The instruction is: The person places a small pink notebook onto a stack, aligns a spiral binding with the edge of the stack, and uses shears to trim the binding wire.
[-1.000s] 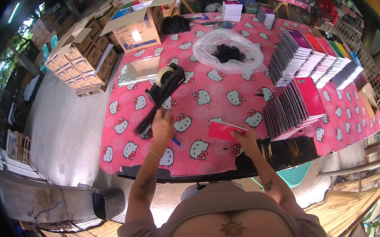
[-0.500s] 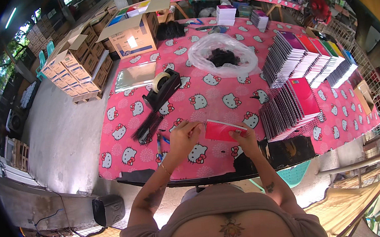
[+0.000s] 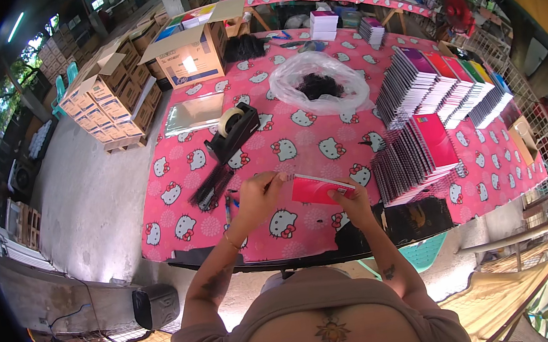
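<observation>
My right hand (image 3: 356,204) grips a small red notebook (image 3: 313,191) by its right end, thumb on the cover, holding it above the table near its front edge. At the notebook's left edge, where a row of holes shows, my left hand (image 3: 257,198) is closed in a pinch; whatever sits between its fingertips is too small to make out. Left of that hand lie a bundle of thin black strands (image 3: 211,188) and blue pens (image 3: 229,206). To the right stand stacked red spiral notebooks (image 3: 413,160).
A black tape dispenser (image 3: 234,138) stands left of centre, beside a clear flat sheet (image 3: 194,112). Farther back are a plastic bag (image 3: 353,96) holding black strands and an open carton (image 3: 192,56). More notebook stacks (image 3: 411,80) line the right side of the pink table (image 3: 307,234).
The notebook and both hands have shifted very slightly in view. My left hand remains pinched by the notebook's left edge, and my right hand keeps its grip.
</observation>
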Available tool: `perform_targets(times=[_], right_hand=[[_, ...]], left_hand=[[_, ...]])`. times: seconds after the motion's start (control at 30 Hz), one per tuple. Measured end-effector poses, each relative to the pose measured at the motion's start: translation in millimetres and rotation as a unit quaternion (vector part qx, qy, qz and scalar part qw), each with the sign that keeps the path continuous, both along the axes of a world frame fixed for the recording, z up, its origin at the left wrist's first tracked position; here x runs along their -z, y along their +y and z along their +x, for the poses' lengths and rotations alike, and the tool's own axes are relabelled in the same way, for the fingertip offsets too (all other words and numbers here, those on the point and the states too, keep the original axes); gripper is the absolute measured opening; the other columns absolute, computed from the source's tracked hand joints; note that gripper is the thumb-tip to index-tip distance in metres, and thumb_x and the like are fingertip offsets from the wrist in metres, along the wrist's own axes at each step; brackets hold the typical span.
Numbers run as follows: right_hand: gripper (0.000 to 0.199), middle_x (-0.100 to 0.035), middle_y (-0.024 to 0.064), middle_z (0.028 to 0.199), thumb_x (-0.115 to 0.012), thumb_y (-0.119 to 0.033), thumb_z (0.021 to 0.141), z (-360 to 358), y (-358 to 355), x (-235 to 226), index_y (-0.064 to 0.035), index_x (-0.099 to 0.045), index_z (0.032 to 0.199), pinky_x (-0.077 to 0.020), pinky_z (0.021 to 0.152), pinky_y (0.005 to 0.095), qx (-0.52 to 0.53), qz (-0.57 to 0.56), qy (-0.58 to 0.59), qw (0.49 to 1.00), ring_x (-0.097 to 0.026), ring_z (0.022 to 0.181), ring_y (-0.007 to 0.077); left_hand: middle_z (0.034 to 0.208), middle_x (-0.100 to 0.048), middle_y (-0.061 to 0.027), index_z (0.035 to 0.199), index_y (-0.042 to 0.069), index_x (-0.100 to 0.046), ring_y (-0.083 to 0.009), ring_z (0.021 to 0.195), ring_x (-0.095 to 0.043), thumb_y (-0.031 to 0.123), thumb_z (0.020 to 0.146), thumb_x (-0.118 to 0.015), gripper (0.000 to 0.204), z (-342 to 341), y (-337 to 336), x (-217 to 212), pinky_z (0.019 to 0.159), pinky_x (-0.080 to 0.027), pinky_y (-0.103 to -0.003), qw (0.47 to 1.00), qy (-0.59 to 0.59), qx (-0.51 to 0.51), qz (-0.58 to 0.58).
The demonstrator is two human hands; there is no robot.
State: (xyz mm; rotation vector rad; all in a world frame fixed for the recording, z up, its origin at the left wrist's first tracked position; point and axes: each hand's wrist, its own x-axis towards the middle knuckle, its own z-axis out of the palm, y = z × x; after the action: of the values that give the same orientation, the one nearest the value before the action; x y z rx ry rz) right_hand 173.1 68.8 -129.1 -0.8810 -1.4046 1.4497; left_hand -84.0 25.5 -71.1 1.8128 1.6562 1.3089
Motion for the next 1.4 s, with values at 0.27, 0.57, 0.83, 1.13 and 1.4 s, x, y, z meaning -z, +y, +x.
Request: perform_targets(times=[0.27,0.57,0.83,1.13,1.4], right_hand=[[0.025,-0.068,0.0028,0.1,-0.072,-0.007,0.089,4.6,-2.7,-14.5,-0.001,-0.067,0.113,-0.0495,0.082,0.0258,-0.006,0.014,-0.02,1.0,-0.061,0.092,0.0088],[0.024,-0.067,0.0016,0.094,-0.072,-0.008,0.09,9.2,-9.4,-50.9,-0.0005,-0.067,0.112,-0.0496,0.078,0.025,-0.027,0.03,-0.067,0.997,-0.059,0.086,0.0078],[0.023,-0.065,-0.0014,0.089,-0.072,-0.008,0.089,7.6,-20.1,-73.7,-0.0004,-0.067,0.11,-0.0466,0.067,0.022,0.02,0.064,-0.083,0.994,-0.056,0.079,0.0047],[0.028,-0.069,0.0047,0.086,-0.072,-0.012,0.089,-4.2,-22.7,-66.7,0.0001,-0.067,0.113,-0.0498,0.069,0.0252,0.085,0.092,-0.07,0.99,-0.061,0.077,0.0084],[0.029,-0.067,0.004,0.083,-0.071,-0.013,0.09,-0.5,-21.9,-55.5,-0.0009,-0.066,0.116,-0.048,0.055,0.0246,0.104,0.146,-0.069,0.981,-0.058,0.062,0.0061]], left_hand=[[0.087,-0.062,-0.0103,0.105,0.003,-0.067,-0.0196,0.068,-0.059,0.015,0.088,-0.073,0.021,3.0,-1.4,-29.8,0.064,-0.049,-0.032,0.989,0.063,0.091,0.095],[0.094,-0.064,-0.0129,0.107,0.008,-0.063,-0.0323,0.085,-0.064,0.016,0.09,-0.069,0.02,0.8,2.5,-48.6,0.065,-0.051,-0.042,0.971,0.157,0.169,0.064],[0.133,-0.052,-0.0198,0.13,0.002,-0.054,-0.0387,0.112,-0.057,0.039,0.091,-0.065,0.055,23.1,2.0,-59.9,0.091,-0.046,-0.05,0.951,0.289,0.092,0.064],[0.155,-0.027,-0.0305,0.147,-0.009,-0.031,-0.0439,0.148,-0.021,0.057,0.093,-0.05,0.087,63.7,-1.4,-38.4,0.116,-0.009,-0.066,0.916,0.387,-0.046,0.098],[0.153,-0.033,-0.0279,0.146,-0.008,-0.033,-0.0426,0.146,-0.027,0.052,0.096,-0.049,0.08,66.4,13.6,-61.8,0.115,-0.009,-0.066,0.923,0.373,-0.033,0.094]])
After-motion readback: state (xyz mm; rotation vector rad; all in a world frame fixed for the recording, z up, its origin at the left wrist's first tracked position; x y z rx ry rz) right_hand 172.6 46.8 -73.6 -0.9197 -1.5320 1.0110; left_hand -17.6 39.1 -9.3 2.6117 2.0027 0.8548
